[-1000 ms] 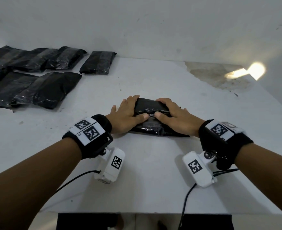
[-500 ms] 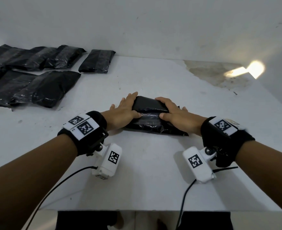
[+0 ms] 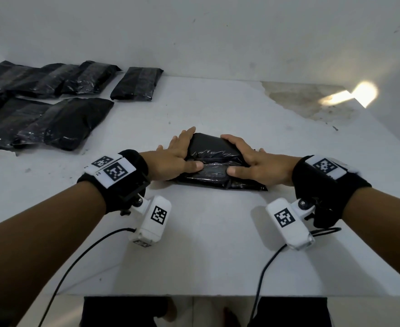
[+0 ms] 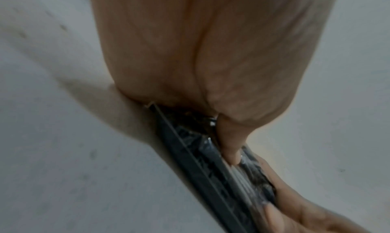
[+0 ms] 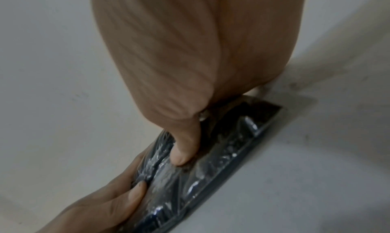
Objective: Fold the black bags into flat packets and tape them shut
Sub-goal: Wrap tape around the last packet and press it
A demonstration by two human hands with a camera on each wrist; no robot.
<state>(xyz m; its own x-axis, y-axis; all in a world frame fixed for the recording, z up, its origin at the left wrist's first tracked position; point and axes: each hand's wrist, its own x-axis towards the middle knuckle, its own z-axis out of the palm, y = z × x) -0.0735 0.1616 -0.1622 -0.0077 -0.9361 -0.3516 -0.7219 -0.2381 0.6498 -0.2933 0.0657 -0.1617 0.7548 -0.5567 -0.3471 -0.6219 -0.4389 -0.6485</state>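
I see my left hand and right hand spread flat, each grip pressing thumbs and fingers onto the black bag, folded at the middle of the desk.

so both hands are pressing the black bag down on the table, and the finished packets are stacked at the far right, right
Not quite: the head view shows the finished packets at the far left of the table. The left hand and right hand do press on the black bag.
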